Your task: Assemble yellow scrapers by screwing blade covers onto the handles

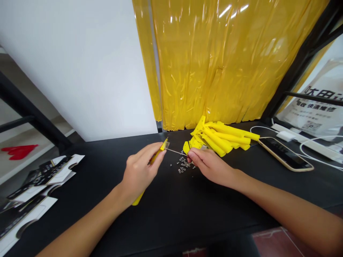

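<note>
My left hand (144, 167) is closed around a long yellow plastic part (138, 198), whose pointed end sticks up past the fingertips. A small clear piece (167, 145) shows at that end. My right hand (206, 162) pinches a screwdriver with a thin metal shaft (177, 152); the shaft reaches left to the yellow part, and the fingers hide most of the handle. Whether its tip sits in a screw is too small to tell. Loose screws and nuts (183, 166) lie scattered on the black table (171, 221) beneath and between my hands.
Behind my right hand lies a pile of similar yellow parts (222, 137). A phone (286, 154), white cables and a power strip (308, 141) are at the right. Printed cardboard pieces (43, 184) lie at the left. A yellow plastic curtain (209, 64) hangs behind the table.
</note>
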`<state>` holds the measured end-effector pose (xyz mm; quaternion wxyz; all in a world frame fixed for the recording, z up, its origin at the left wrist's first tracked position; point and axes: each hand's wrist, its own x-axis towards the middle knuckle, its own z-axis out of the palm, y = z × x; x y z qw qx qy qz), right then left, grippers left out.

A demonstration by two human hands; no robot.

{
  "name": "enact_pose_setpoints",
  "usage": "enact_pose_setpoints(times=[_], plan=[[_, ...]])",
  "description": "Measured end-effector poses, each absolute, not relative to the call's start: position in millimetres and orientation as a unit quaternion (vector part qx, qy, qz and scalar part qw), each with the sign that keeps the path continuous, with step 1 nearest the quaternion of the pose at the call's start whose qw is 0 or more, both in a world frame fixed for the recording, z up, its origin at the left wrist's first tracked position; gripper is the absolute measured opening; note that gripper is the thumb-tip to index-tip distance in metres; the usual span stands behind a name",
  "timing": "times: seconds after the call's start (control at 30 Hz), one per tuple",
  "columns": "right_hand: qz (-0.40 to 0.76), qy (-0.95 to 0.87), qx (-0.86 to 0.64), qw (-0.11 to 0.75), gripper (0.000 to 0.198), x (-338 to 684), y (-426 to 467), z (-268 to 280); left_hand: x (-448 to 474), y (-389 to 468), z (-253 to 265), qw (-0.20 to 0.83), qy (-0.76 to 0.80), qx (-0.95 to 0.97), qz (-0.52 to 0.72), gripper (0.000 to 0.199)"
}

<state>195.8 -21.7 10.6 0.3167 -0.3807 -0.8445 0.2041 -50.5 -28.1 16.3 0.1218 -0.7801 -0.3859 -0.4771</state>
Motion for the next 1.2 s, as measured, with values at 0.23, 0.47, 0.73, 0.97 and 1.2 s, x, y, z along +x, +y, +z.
enact_pose_setpoints(times=[0.23,0.47,0.73,0.97,1.2], plan=[[0.388,-0.768,-0.375,0.344,0.033,192,-21,11,-54,-26,17,0.079,-0.411,-0.79,-0.449,0.02],[0.612,-0.624,-0.352,0.335,0.038,185,-19,1,-54,-27,15,0.102,-0.394,-0.799,-0.444,0.022],[0.667,-0.584,-0.332,0.324,0.042,181,-20,-2,-55,-27,18,0.115,-0.384,-0.797,-0.453,0.021],[0.708,-0.526,-0.318,0.348,0.038,180,-26,4,-56,-26,17,0.13,-0.39,-0.794,-0.448,0.023],[0.661,-0.581,-0.346,0.326,0.046,182,-25,5,-57,-25,18,0.145,-0.381,-0.793,-0.453,0.024]])
